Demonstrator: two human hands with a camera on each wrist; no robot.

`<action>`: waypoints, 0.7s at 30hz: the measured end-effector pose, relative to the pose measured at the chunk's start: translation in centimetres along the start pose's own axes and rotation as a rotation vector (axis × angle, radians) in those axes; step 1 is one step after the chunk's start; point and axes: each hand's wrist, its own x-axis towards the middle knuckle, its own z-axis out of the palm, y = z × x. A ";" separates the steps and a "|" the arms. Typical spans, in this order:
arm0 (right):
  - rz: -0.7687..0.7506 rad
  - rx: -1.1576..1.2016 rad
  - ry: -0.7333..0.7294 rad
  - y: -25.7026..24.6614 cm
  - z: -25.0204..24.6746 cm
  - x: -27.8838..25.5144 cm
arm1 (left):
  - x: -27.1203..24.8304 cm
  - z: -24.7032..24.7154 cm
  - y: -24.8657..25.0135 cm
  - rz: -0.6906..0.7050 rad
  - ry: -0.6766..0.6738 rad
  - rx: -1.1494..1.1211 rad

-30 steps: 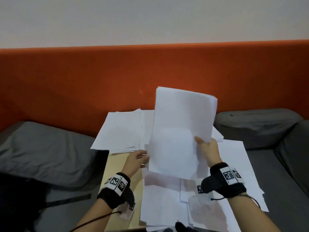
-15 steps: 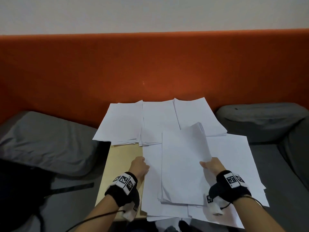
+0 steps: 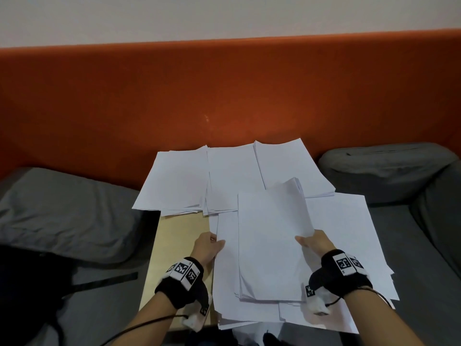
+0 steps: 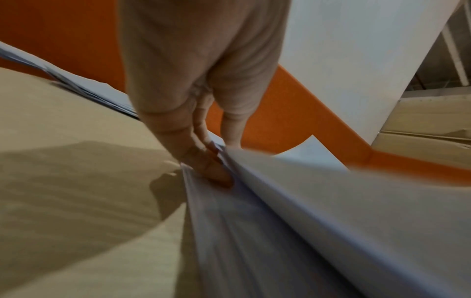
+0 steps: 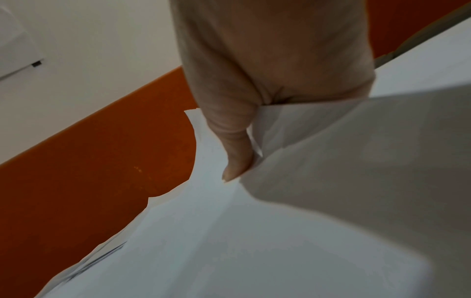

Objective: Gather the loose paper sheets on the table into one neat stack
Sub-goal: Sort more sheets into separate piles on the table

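Note:
A thick stack of white sheets [image 3: 272,245] lies flat on top of other loose sheets [image 3: 225,283] on the wooden table [image 3: 179,245]. My right hand [image 3: 313,242] grips the stack's right edge, thumb [image 5: 234,153] on top and fingers hidden beneath the paper [image 5: 229,242]. My left hand [image 3: 208,247] pinches the left edge of the lower sheets; in the left wrist view its fingers [image 4: 203,161] tuck under the paper [image 4: 280,221] just above the tabletop [image 4: 63,181]. More sheets [image 3: 349,233] spread to the right of the stack.
Three further paper piles lie along the table's far edge: left [image 3: 174,181], middle [image 3: 232,178] and right [image 3: 284,166]. Grey cushions [image 3: 62,211] [image 3: 384,168] flank the table, and an orange backrest [image 3: 224,96] rises behind. The lower sheets overhang the table's near edge.
The stack, held upright in the air a second ago, has come down flat onto the loose sheets. My left hand has shifted to the left edge of the lower sheets.

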 end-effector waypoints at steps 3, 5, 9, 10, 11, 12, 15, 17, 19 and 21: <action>0.000 -0.010 0.011 0.0 0.0 -0.2 | -0.1 0.3 -0.1 0.037 0.088 -0.006; 0.004 -0.009 0.011 0.0 0.0 -0.4 | -0.5 0.3 0.0 0.072 0.144 0.011; 0.005 -0.017 0.006 -0.1 0.0 -0.7 | -0.6 0.1 0.3 0.104 0.130 -0.015; 0.003 -0.013 0.003 -0.2 0.0 -0.7 | -0.8 0.1 0.5 0.109 0.112 -0.024; 0.003 -0.006 0.002 -0.2 0.0 -0.7 | -0.7 0.2 0.4 0.108 0.086 -0.029; 0.002 -0.002 0.002 -0.2 0.0 -0.7 | -0.8 0.2 0.5 0.106 0.063 -0.026; 0.007 -0.001 0.006 -0.1 0.1 -0.7 | -0.5 0.3 0.7 0.074 -0.001 -0.007; 0.006 -0.007 0.006 -0.2 0.0 -0.9 | -0.7 0.0 1.1 0.070 -0.039 0.017; 0.006 -0.002 0.006 -0.3 -0.1 -0.9 | -0.7 -0.5 1.4 0.093 -0.099 0.009; 0.010 0.007 0.012 -0.3 -0.2 -1.0 | -0.9 -1.0 1.5 0.079 -0.150 -0.027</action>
